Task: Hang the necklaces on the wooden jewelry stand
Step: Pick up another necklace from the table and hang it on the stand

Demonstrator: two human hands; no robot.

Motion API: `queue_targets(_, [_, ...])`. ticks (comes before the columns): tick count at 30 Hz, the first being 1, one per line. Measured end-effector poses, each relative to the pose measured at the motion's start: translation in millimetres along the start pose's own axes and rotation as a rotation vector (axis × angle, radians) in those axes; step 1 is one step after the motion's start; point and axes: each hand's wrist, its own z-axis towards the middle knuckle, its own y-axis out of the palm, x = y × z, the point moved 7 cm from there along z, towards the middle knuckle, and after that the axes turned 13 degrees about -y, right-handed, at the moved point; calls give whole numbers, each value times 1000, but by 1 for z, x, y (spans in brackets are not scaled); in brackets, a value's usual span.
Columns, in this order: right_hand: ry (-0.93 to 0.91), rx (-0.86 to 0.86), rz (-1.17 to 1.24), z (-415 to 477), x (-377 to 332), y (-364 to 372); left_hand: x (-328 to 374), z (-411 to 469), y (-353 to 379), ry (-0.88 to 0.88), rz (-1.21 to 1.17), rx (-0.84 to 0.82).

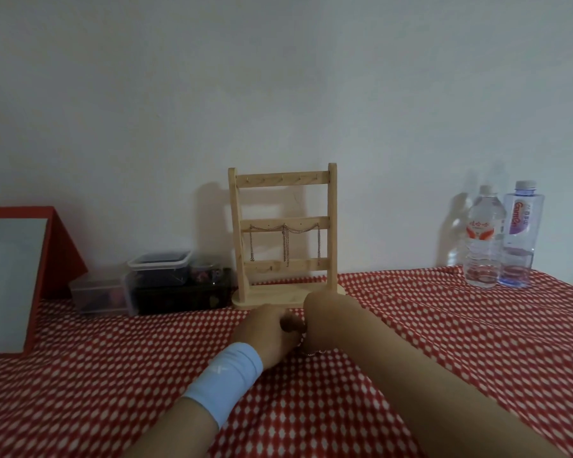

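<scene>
A short stretch of the necklace (308,353) is showing on the red checked cloth (444,325), trailing out from where the two hands are meeting just in front of the wooden jewelry stand (283,223). The left hand (268,328) is curling its fingers in, seemingly pinching the chain. The right hand (318,312) is bending down out of my sight, so I cannot tell how its fingers are lying. My worry is that the fine links are tangling or snagging on the cloth as they are lifted. A swinging chain could also be catching the chains (285,242) already hanging from the middle rail, or a forearm nudging the light stand over.
</scene>
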Motion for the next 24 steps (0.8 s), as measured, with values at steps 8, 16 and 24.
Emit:
queue_targets(8, [-77, 218, 76, -7, 14, -12, -15, 6, -8, -55, -88, 57])
queue_targets(16, [-79, 496, 867, -9, 33, -6, -17, 9, -5, 86, -189, -99])
queue_targets(24, [-172, 500, 1007, 6, 14, -17, -16, 7, -52, 91, -651, 156])
